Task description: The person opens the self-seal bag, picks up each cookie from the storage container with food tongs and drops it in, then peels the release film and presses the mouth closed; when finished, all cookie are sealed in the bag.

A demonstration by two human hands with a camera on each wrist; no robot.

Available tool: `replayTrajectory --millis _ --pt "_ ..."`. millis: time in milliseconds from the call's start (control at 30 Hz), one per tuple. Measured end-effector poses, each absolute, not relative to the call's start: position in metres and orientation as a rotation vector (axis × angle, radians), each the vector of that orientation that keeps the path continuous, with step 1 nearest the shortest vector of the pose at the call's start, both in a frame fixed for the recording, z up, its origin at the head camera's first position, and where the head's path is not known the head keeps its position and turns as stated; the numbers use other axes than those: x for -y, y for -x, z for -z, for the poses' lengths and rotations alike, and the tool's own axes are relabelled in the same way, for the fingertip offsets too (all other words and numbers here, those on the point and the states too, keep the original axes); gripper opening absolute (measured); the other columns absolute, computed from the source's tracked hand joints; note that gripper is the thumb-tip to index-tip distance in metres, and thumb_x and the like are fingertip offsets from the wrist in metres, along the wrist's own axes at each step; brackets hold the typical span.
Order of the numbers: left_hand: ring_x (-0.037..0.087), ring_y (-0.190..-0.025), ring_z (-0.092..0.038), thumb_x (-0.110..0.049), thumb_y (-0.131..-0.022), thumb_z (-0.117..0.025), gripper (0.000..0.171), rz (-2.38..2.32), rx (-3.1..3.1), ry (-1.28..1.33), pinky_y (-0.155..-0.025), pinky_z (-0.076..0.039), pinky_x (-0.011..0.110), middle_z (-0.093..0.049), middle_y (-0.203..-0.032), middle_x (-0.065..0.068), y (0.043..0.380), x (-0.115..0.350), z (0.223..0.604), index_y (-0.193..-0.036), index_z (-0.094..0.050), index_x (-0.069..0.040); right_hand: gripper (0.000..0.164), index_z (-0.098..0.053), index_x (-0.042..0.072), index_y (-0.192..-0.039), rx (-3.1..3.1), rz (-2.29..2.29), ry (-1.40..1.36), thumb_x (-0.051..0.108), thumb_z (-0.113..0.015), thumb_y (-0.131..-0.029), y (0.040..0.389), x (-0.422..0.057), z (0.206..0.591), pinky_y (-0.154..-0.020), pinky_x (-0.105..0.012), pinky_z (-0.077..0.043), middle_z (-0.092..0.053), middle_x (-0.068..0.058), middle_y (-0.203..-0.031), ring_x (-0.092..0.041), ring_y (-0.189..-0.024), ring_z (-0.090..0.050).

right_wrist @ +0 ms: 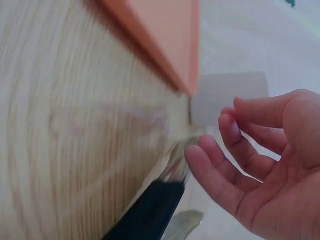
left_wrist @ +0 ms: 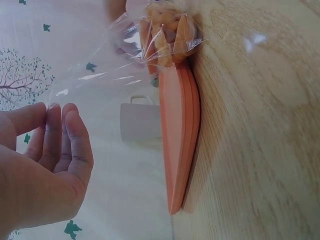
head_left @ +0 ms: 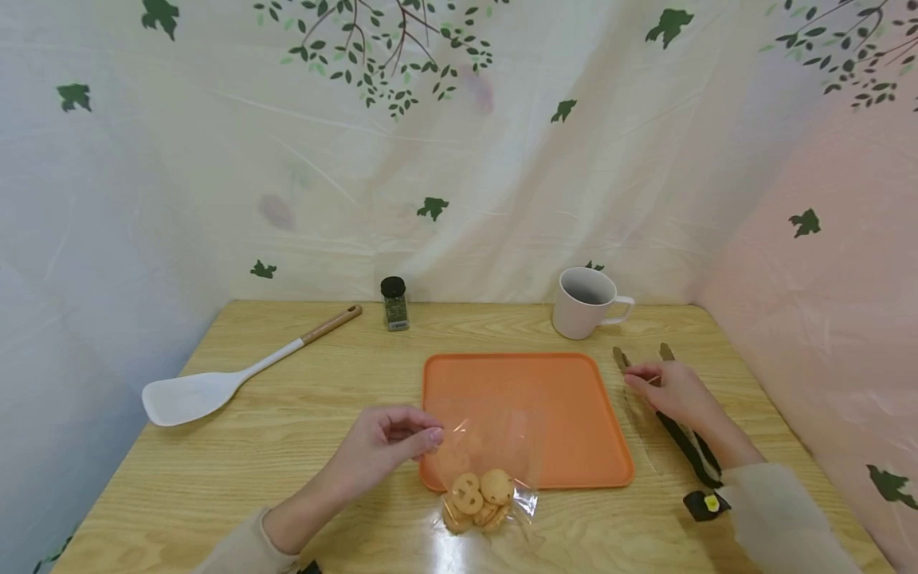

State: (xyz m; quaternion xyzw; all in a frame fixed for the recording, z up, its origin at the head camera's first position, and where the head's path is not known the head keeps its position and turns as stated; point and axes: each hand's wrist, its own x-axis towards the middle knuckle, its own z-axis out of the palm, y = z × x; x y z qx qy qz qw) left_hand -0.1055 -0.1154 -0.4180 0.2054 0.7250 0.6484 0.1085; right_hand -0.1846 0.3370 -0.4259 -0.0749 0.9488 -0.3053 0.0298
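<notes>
My left hand (head_left: pixel 383 442) pinches the upper left edge of a clear plastic bag (head_left: pixel 491 434) between thumb and fingertips. Several round cookies (head_left: pixel 479 501) with small holes sit in the bottom of the bag. The bag hangs over the near edge of an orange tray (head_left: pixel 545 379). To the right of the tray, my right hand (head_left: pixel 670 391) has thumb and index fingertips together on what looks like a thin clear plastic strip (head_left: pixel 641 434) hanging down. Beneath that hand lies a pair of tongs (head_left: pixel 681 445) with black handles, partly hidden; its tips (head_left: pixel 667 351) point to the back.
A white mug (head_left: pixel 579 307) stands at the back right and a black-capped spice jar (head_left: pixel 395 305) at the back centre. On the left lies a white spatula (head_left: pixel 194 396) with a wooden handle. A patterned cloth (head_left: pixel 459 159) encloses the wooden table (head_left: pixel 287 454).
</notes>
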Motion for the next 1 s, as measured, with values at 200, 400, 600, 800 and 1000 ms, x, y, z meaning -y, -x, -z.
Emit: replayTrajectory --millis 200,400,600,800,1000 --pt "0.031 -0.085 -0.072 -0.015 -0.097 -0.071 0.023 -1.919 -2.118 -0.579 -0.075 -0.06 0.041 -0.071 -0.102 0.028 0.105 0.116 0.417 -0.108 -0.071 0.006 0.045 -0.065 -0.001 -0.131 -2.761 1.269 0.347 0.033 -0.066 -0.101 0.169 -0.312 0.414 -0.086 -0.023 -0.052 -0.068 -0.018 -0.126 -0.022 -0.112 -0.066" --pt "0.032 -0.087 -0.072 -0.016 -0.097 -0.071 0.025 -1.927 -2.109 -0.536 -0.077 -0.06 0.042 -0.07 -0.104 0.028 0.104 0.115 0.416 -0.109 -0.071 0.006 0.04 -0.06 -0.004 -0.134 -2.333 1.693 0.543 0.008 -0.069 -0.097 0.136 -0.264 0.402 -0.09 -0.028 -0.055 -0.066 -0.019 -0.128 -0.021 -0.116 -0.066" --pt "0.033 -0.091 -0.071 -0.018 -0.096 -0.073 0.03 -1.883 -2.174 -0.519 -0.078 -0.059 0.039 -0.072 -0.103 0.02 0.105 0.115 0.415 -0.112 -0.07 0.006 0.038 -0.062 -0.002 -0.131 -2.22 1.824 0.649 0.003 -0.07 -0.095 0.116 -0.226 0.404 -0.086 -0.037 -0.058 -0.068 -0.018 -0.125 -0.032 -0.111 -0.068" --pt "0.028 -0.1 -0.069 -0.02 -0.091 -0.079 0.034 -1.857 -2.17 -0.536 -0.082 -0.058 0.033 -0.07 -0.114 0.015 0.107 0.112 0.417 -0.117 -0.068 -0.001 0.037 -0.061 -0.011 -0.128 -2.164 1.922 0.641 -0.001 -0.07 -0.094 0.115 -0.213 0.41 -0.082 -0.041 -0.059 -0.066 -0.025 -0.124 -0.034 -0.107 -0.069" --pt "0.03 -0.114 -0.064 -0.019 -0.092 -0.078 0.053 -1.868 -2.052 -0.551 -0.088 -0.056 0.034 -0.057 -0.133 0.021 0.111 0.104 0.422 -0.138 -0.056 -0.005 0.03 -0.064 -0.01 -0.121 -2.158 1.948 0.552 0.004 -0.07 -0.096 0.119 -0.205 0.414 -0.077 -0.046 -0.059 -0.069 -0.024 -0.119 -0.03 -0.1 -0.072"
